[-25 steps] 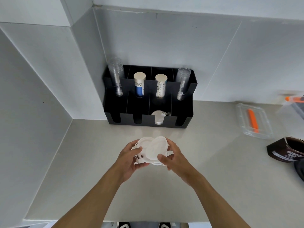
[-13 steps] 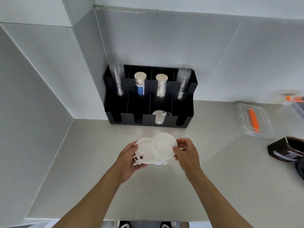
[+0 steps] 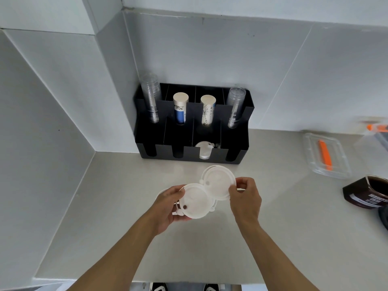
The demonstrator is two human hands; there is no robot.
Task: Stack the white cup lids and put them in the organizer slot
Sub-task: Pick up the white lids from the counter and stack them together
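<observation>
Head view: nearest, a small stack of white cup lids (image 3: 194,201) is gripped by the left hand (image 3: 168,206) above the grey counter (image 3: 105,227). At about 1 o'clock from that stack, a single white lid (image 3: 217,182) is pinched at its rim by the right hand (image 3: 245,200), its edge overlapping the stack. Farther off at 12 o'clock, a black organizer (image 3: 193,122) is set against the wall; more lids (image 3: 204,151) are seen in its third front slot, and cup stacks (image 3: 151,99) are held behind.
</observation>
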